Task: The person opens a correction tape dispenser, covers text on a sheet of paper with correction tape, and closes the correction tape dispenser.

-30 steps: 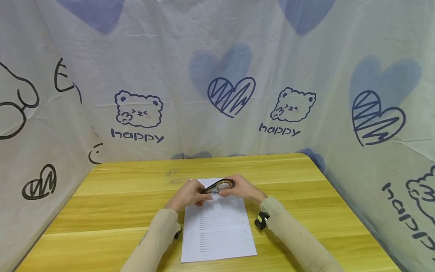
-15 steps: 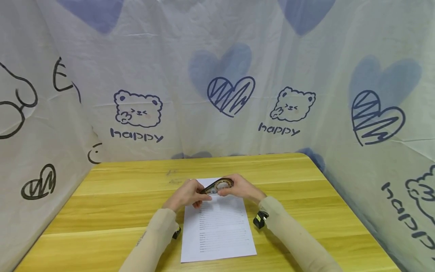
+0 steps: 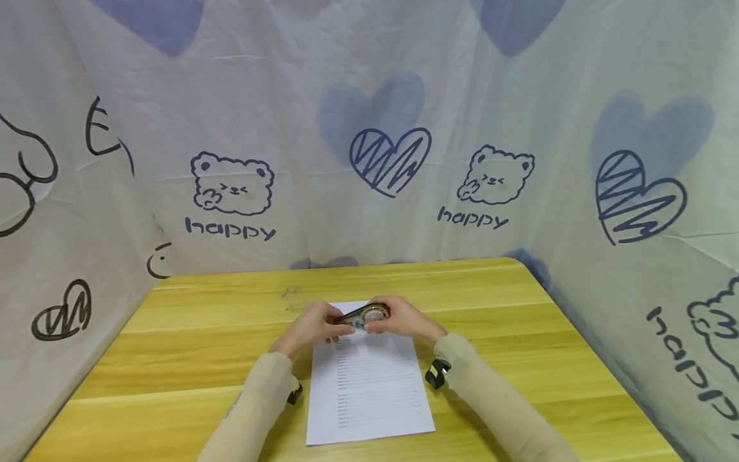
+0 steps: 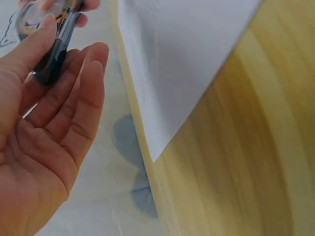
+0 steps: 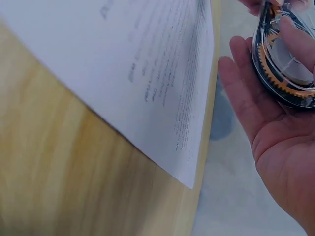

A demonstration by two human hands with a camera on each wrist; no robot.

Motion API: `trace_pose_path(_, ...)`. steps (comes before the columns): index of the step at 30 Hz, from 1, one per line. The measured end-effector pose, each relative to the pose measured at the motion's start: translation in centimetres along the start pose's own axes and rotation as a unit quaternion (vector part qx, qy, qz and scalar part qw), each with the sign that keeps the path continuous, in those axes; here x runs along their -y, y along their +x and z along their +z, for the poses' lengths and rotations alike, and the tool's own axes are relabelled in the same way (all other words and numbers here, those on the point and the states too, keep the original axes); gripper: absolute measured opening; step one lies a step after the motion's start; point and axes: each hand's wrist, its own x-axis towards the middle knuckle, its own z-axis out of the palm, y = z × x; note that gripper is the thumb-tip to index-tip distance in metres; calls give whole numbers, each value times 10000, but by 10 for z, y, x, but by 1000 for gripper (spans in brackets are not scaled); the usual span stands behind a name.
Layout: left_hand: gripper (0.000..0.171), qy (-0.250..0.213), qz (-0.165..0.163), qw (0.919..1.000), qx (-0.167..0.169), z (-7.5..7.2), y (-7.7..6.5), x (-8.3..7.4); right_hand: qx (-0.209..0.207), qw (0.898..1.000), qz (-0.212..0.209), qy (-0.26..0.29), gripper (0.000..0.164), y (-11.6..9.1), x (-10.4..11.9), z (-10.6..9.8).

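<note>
A correction tape dispenser, with a clear case, dark edge and orange gear wheel, is held between both hands over the top of a printed sheet of paper. My left hand pinches its narrow end between thumb and fingers. The wide, round end sits in my right hand, thumb on the case. In the left wrist view, the dark end of the dispenser lies under the left thumb. The right wrist view shows the dispenser's gear and pale disc against the right fingers.
The paper lies on a yellow wood-grain table, its lines of print running across it. A white cloth with bears and hearts hangs behind and at both sides. Small black cameras are strapped at the wrists.
Both hands and the correction tape dispenser have shifted slightly left in the head view. The grip of each hand stays the same, and the paper lies where it was.
</note>
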Motion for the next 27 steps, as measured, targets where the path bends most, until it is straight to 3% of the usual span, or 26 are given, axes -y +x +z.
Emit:
trace_pose_path(8, 16, 104, -37, 9972, -735, -4, 0, -1, 47, 10000, 30, 8, 35, 4, -2, 2)
trace_pose_path(16, 21, 38, 281, 9888, -1464, -2, 1, -1, 18, 9954, -627, -722, 28, 8, 1, 8)
trace_pose_path(21, 33, 91, 370, 9876, -1523, -1, -1, -3, -37, 9961, -647, -593, 22, 11, 4, 16)
trace_pose_path(27, 50, 166, 569, 9890, -1358, -2, -4, -1, -77, 9977, -582, -334, 23, 14, 7, 23)
